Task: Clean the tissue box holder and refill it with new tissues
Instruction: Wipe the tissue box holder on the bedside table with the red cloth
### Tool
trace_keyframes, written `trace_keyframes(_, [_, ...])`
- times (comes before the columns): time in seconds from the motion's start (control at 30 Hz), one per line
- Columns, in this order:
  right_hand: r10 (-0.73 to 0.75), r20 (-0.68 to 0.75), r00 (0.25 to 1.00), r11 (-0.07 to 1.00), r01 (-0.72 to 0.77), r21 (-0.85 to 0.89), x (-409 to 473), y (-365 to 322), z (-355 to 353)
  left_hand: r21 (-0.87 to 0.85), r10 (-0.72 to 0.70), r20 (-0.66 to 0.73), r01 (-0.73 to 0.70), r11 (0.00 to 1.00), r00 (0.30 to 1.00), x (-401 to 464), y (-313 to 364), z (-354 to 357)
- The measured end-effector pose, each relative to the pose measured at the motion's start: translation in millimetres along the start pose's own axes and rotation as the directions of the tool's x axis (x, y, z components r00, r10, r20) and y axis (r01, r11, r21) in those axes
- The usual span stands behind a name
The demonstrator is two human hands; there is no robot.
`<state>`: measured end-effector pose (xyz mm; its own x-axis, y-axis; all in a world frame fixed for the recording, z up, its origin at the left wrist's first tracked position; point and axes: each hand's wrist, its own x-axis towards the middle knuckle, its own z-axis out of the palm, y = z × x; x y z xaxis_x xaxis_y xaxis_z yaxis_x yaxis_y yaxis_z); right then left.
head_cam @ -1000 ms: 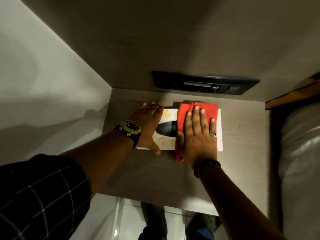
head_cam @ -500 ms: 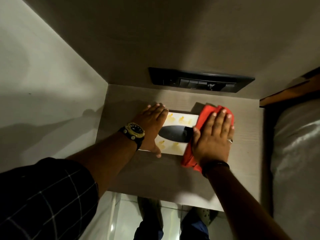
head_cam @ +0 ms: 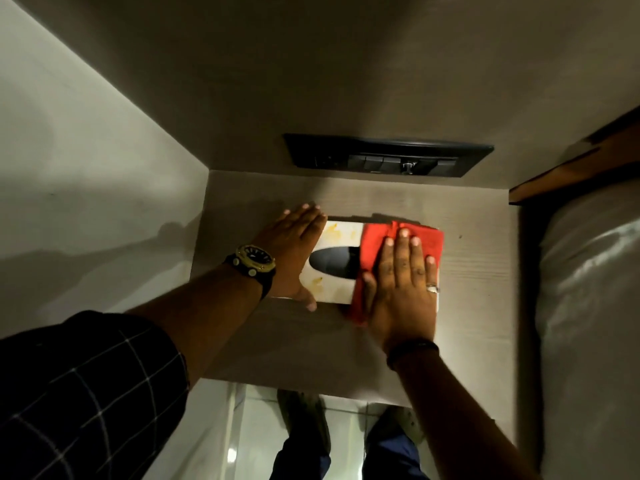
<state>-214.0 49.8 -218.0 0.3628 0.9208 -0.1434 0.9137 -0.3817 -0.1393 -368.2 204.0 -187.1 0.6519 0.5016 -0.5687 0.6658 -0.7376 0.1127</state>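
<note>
A white tissue box holder (head_cam: pixel 337 265) with yellow stains lies on a wooden shelf (head_cam: pixel 478 271). The left hand (head_cam: pixel 292 252) rests flat on the holder's left end, fingers straight. The right hand (head_cam: pixel 403 289), also flat, presses a red cloth (head_cam: pixel 377 237) onto its right half.

**A dim alcove beside a bed**

A pale wood-grain table (head_cam: pixel 467 306) fills a recess. A plain grey wall (head_cam: pixel 86 168) runs along its left edge, and a darker back wall (head_cam: pixel 311 81) rises from its far edge. A black switch panel (head_cam: pixel 388 155) is set low in the back wall, just above the table. Past the right edge lies a bed (head_cam: pixel 588 306) in white bedding, with a brown wooden headboard (head_cam: pixel 571 168) at the far right corner. Below the near edge shows a glossy tiled floor (head_cam: pixel 249 438). The light is low and warm.
</note>
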Motion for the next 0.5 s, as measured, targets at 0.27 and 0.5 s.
trace_keyframes(0.27, [0.249,-0.044,0.967,0.968,-0.248,0.042,18,2,-1,0.012,0.016,-0.065,-0.016,1.000,0.998,1,0,6])
trace_keyframes(0.5, [0.336,-0.052,0.940,0.940,-0.331,0.081,40,-25,-1,0.033,0.048,-0.110,-0.045,0.998,0.993,1,-3,8])
